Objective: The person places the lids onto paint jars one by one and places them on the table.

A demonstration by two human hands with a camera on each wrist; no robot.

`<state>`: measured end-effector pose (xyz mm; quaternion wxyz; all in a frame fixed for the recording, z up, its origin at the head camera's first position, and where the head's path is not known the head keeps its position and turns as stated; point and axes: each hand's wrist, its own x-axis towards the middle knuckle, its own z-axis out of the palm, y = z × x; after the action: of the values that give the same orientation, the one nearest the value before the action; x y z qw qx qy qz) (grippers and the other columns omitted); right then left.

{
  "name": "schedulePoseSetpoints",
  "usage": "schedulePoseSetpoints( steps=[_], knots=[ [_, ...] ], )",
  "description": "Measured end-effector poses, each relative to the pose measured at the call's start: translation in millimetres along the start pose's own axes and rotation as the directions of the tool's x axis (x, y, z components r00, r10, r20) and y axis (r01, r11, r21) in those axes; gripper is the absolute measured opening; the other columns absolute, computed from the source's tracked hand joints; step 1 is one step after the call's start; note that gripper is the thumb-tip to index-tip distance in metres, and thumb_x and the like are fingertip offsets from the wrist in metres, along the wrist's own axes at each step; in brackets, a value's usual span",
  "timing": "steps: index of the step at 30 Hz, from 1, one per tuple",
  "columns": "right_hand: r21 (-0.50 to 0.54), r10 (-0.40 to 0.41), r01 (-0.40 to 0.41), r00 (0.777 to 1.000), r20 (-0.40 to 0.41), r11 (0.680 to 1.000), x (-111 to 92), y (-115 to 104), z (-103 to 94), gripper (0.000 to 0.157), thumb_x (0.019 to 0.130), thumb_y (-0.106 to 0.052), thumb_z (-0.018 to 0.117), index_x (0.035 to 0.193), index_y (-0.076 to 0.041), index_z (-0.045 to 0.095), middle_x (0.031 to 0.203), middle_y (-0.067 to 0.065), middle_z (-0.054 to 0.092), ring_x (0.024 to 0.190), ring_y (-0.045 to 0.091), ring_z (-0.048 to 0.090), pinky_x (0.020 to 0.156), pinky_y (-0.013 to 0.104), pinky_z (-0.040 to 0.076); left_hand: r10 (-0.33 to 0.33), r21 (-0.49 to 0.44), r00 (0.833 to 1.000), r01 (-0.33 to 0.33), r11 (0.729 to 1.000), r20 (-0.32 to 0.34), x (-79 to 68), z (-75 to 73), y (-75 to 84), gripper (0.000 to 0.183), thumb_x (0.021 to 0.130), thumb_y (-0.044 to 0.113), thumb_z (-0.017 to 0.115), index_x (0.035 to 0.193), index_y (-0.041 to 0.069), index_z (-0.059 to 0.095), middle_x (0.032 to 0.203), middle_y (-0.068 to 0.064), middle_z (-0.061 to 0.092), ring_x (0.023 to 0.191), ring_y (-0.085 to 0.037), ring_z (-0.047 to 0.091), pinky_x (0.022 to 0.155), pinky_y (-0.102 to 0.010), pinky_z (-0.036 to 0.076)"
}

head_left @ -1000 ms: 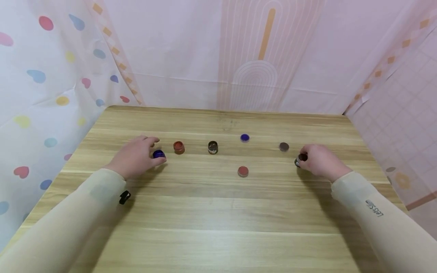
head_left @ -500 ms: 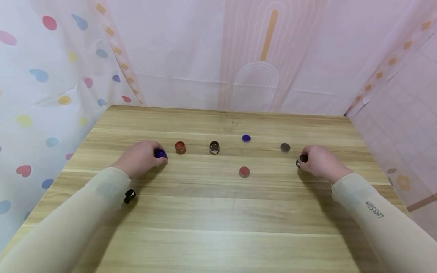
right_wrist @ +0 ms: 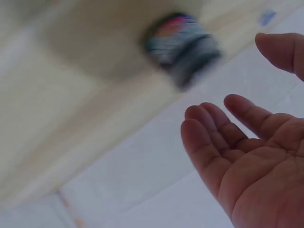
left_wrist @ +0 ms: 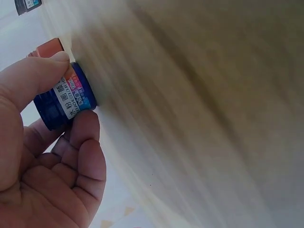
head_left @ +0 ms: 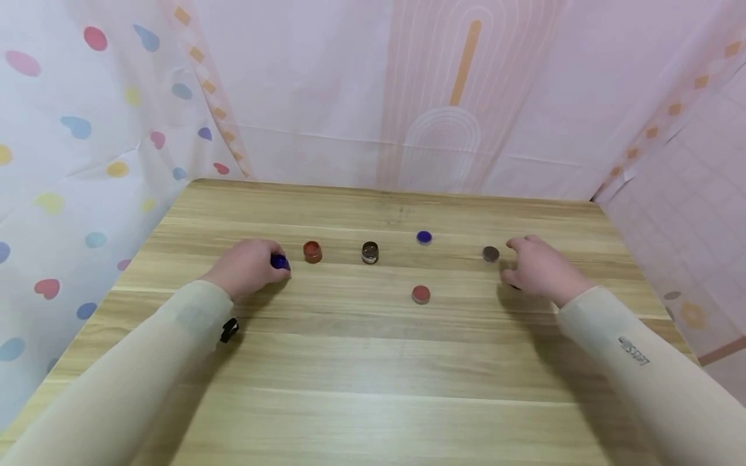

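My left hand (head_left: 247,266) pinches a small blue paint jar (left_wrist: 66,97) between thumb and fingers; its printed label shows in the left wrist view. On the right side of the table, my right hand (head_left: 542,268) has its fingers apart and holds nothing. A dark paint jar (right_wrist: 178,50), blurred, stands just off those fingertips in the right wrist view; the hand hides most of it in the head view. Right of the blue jar are an open red-brown paint jar (head_left: 312,252) and an open dark brown paint jar (head_left: 370,252).
Three flat round lids lie on the wooden table (head_left: 350,362): a purple lid (head_left: 424,237) toward the back, a brown lid (head_left: 491,254) left of my right hand, and a red lid (head_left: 421,294) nearer the front. A patterned curtain (head_left: 326,97) hangs behind the table.
My left hand has closed its fingers on the blue jar. My right hand has let go of the dark jar and spread its fingers. The head view has shifted slightly.
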<state>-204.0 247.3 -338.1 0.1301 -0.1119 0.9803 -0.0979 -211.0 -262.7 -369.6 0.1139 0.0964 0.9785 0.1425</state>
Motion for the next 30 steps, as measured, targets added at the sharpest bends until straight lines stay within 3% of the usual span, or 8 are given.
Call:
schedulePoseSetpoints(
  steps=[3,8,12,21,26,30],
  knots=[
    [-0.03,-0.057,0.057,0.998,-0.013,0.998,10.3,-16.9,-8.2,0.062,0.1,-0.02,0.065,0.15,0.011,0.045,0.15,0.037,0.049,0.141,0.052,0.046,0.116,0.064,0.04,-0.014,0.009,1.0,0.013,1.0,0.005,-0.1,-0.4,3.0,0.041,0.096,0.033,0.076,0.123,0.002,0.071,0.115,-0.018,0.074,0.095,-0.031,0.064,0.091,-0.054,0.055],
    [-0.081,-0.191,0.188,0.981,-0.04,0.979,39.5,-35.2,-9.3,0.055,0.1,-0.016,0.066,0.149,0.005,0.051,0.147,0.028,0.058,0.134,0.046,0.057,0.114,0.058,0.045,-0.027,0.012,0.999,0.027,1.0,0.019,-0.2,-0.9,6.3,0.038,0.097,0.032,0.076,0.122,0.003,0.071,0.112,-0.015,0.073,0.092,-0.029,0.062,0.088,-0.05,0.054],
    [-0.094,-0.258,0.256,0.966,-0.009,0.962,65.5,-45.9,-7.2,0.054,0.1,-0.016,0.066,0.149,0.002,0.052,0.147,0.025,0.06,0.133,0.044,0.059,0.115,0.057,0.045,-0.034,0.006,0.999,0.034,0.999,0.024,-0.4,-1.1,8.2,0.034,0.096,0.031,0.076,0.118,0.005,0.072,0.106,-0.012,0.073,0.09,-0.028,0.061,0.085,-0.046,0.053],
    [-0.085,-0.26,0.27,0.959,0.109,0.959,114.3,-75.9,0.4,0.057,0.097,-0.017,0.067,0.151,-0.005,0.053,0.149,0.02,0.06,0.141,0.04,0.054,0.121,0.054,0.04,-0.05,0.001,0.999,0.05,0.999,0.019,-1.1,-0.3,10.7,0.034,0.096,0.031,0.076,0.118,0.005,0.071,0.104,-0.012,0.072,0.089,-0.029,0.06,0.082,-0.044,0.052],
    [-0.069,-0.241,0.253,0.959,0.145,0.965,122.9,-80.2,7.9,0.046,0.095,-0.012,0.07,0.14,-0.007,0.062,0.135,0.016,0.068,0.124,0.035,0.063,0.107,0.049,0.051,-0.042,0.001,0.999,0.042,0.999,0.02,-0.3,1.7,13.8,0.036,0.096,0.032,0.076,0.119,0.005,0.071,0.106,-0.013,0.071,0.09,-0.03,0.06,0.083,-0.046,0.053],
    [-0.077,-0.246,0.257,0.96,0.131,0.963,126.3,-81.7,11.4,0.035,0.093,-0.008,0.071,0.128,-0.008,0.069,0.124,0.014,0.072,0.111,0.031,0.065,0.097,0.045,0.054,-0.037,-0.001,0.999,0.037,0.999,0.016,0.1,2.6,15.4,0.038,0.096,0.033,0.076,0.121,0.005,0.071,0.109,-0.014,0.072,0.092,-0.03,0.061,0.086,-0.048,0.054]
  ],
)
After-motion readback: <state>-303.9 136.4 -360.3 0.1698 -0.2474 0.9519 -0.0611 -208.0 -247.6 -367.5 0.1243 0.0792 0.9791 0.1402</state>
